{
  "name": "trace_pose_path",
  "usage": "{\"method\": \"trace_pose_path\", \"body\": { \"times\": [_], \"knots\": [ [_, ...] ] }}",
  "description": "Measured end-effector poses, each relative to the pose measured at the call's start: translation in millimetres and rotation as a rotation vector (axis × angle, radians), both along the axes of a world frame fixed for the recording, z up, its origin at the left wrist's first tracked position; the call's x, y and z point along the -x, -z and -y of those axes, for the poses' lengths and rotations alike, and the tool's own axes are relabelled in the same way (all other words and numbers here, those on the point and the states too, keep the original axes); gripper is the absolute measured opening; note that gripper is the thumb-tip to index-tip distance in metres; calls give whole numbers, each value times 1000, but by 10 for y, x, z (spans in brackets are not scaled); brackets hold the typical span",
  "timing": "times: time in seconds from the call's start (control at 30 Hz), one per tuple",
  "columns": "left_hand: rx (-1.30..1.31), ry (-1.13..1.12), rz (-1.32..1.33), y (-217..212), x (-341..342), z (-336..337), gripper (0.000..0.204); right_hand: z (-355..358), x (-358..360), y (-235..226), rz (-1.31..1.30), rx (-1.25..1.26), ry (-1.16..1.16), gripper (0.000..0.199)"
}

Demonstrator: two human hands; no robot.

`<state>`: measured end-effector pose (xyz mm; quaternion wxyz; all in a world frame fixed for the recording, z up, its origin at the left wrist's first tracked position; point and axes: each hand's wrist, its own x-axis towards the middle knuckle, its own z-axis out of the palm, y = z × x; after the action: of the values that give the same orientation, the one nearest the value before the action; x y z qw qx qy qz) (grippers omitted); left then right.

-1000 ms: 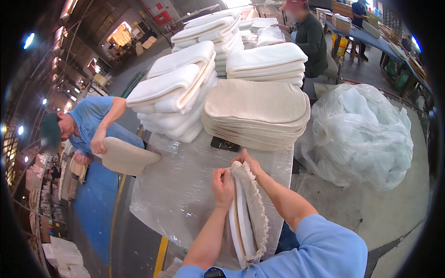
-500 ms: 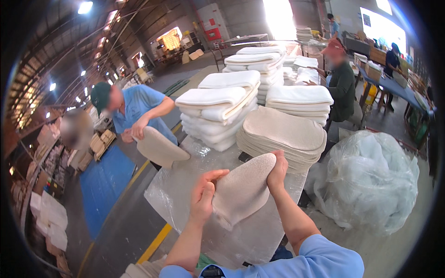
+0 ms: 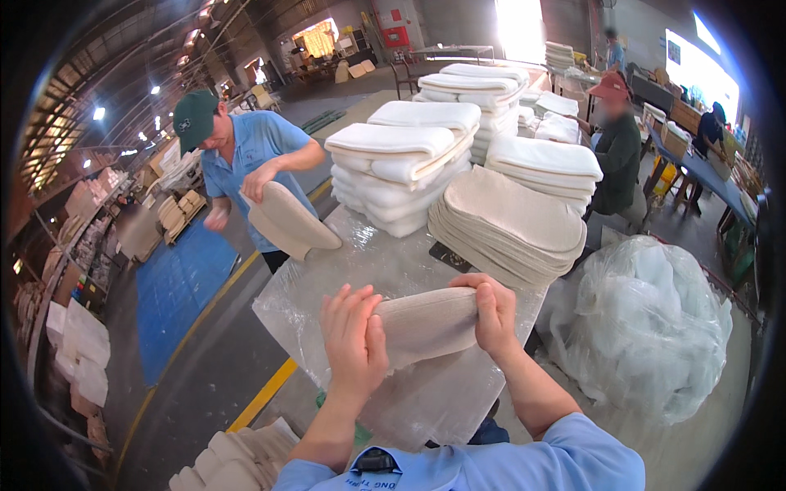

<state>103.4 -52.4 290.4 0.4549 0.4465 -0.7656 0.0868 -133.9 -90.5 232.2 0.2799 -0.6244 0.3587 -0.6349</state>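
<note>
Over the near table I have a beige fabric cushion cover, held flat-wise with its rounded outline partly turned away. My right hand grips its right end, thumb on the near side and fingers over the top edge. At the opposite end, my left hand lies against the cover with straight fingers and the thumb apart. Just beyond is a stack of similar beige covers on the plastic-covered table. Across the table's left side, a co-worker's hand holds another beige cover.
White folded pads are piled behind, with more white pads beside them. A large clear plastic bag of pale material sits right of the table. More beige pieces lie at lower left. A person in dark green stands beyond the stacks.
The beige cover in my hands has tipped from upright to flatter, and my right hand has moved lower on it. The co-worker has straightened, one hand now off their cover.
</note>
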Motion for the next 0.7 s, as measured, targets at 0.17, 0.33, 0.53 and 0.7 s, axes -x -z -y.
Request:
{"method": "trace_pose_path", "body": {
  "times": [0.17,0.33,0.53,0.7],
  "knots": [
    [-59,-35,-1,-74,32,9,27,-68,-392,-70,-181,257,-21,50],
    [-75,-115,-240,316,-768,40,39,114,-566,660,-357,196,-152,63],
    [-150,-187,-671,1075,-1787,-168,63,114,-124,1941,-581,-437,-293,62],
    [-476,-40,-1526,1522,-2220,-565,54,70,-330,1970,-369,-625,-282,60]
  ]
}}
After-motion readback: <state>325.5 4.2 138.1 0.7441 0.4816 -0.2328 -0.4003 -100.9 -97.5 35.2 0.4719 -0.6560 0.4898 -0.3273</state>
